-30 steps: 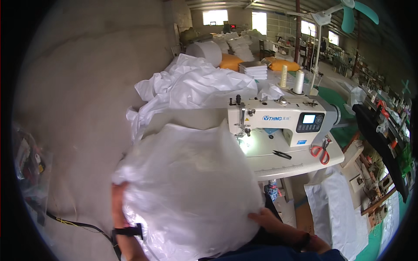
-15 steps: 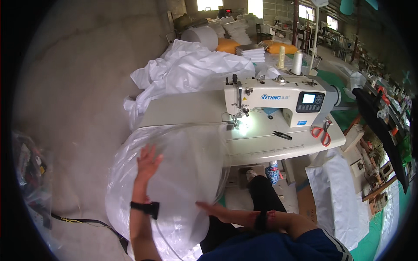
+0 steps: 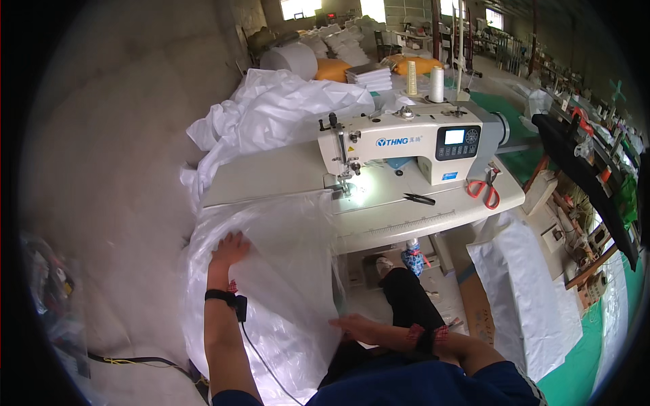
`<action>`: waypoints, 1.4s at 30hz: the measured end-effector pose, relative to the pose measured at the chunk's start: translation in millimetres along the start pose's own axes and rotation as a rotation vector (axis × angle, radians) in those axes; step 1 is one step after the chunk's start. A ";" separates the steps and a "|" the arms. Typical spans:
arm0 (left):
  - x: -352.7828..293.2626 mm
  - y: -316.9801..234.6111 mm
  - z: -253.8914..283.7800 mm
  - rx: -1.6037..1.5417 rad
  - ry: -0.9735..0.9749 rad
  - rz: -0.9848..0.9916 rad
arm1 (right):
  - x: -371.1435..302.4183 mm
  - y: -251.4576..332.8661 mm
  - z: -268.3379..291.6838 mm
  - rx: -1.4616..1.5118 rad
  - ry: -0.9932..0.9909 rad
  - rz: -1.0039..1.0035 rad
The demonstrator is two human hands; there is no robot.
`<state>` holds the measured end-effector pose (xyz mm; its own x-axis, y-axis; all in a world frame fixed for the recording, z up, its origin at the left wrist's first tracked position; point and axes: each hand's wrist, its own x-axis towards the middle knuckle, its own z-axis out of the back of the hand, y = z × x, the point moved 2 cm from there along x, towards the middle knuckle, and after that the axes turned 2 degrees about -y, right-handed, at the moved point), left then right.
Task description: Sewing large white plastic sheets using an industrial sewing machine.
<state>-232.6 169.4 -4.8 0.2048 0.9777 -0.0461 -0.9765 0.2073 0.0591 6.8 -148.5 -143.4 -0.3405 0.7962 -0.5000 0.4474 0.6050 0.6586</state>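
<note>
A sheer white plastic sheet [image 3: 284,250] hangs over the sewing table's near left edge, its upper edge by the needle of a white sewing machine [image 3: 399,139]. My left hand [image 3: 231,249] lies on the left part of the sheet, palm down, fingers slightly bent and apart. At the sheet's lower right edge, close to my lap, my right hand [image 3: 355,327] has its fingertips closed on the edge; the pinch itself is small and partly hidden. The machine's lamp lights the needle area. Black thread snips [image 3: 420,199] and red-handled scissors [image 3: 483,194] lie on the tabletop.
Crumpled white fabric [image 3: 284,101] covers the table's far left side. Two thread cones [image 3: 437,84] stand behind the machine. A large white bag [image 3: 518,291] stands at the right by a cardboard box [image 3: 478,311]. A black cable [image 3: 145,362] runs along the floor at the left.
My left hand has settled lower onto the sheet, its fingers less spread. The right hand has moved from over the sheet to its right edge. The whole view has shifted slightly.
</note>
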 end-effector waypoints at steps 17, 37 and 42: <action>87.7 -235.5 -77.3 -0.100 -0.380 -0.732 | -263.4 -14.4 295.8 -0.541 -1.192 0.449; 22.0 -267.1 -17.8 -0.313 -0.234 -0.547 | -584.2 -337.6 399.4 0.530 -2.506 -0.778; 55.3 -250.6 -40.4 -0.274 -0.351 -0.640 | -602.8 -381.6 384.7 0.028 -2.534 -0.269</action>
<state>20.7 170.2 -62.5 0.6986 0.6334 0.3329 -0.6335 0.7638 -0.1236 359.4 -859.2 -309.7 0.7047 -0.7077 0.0509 0.5890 0.6235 0.5142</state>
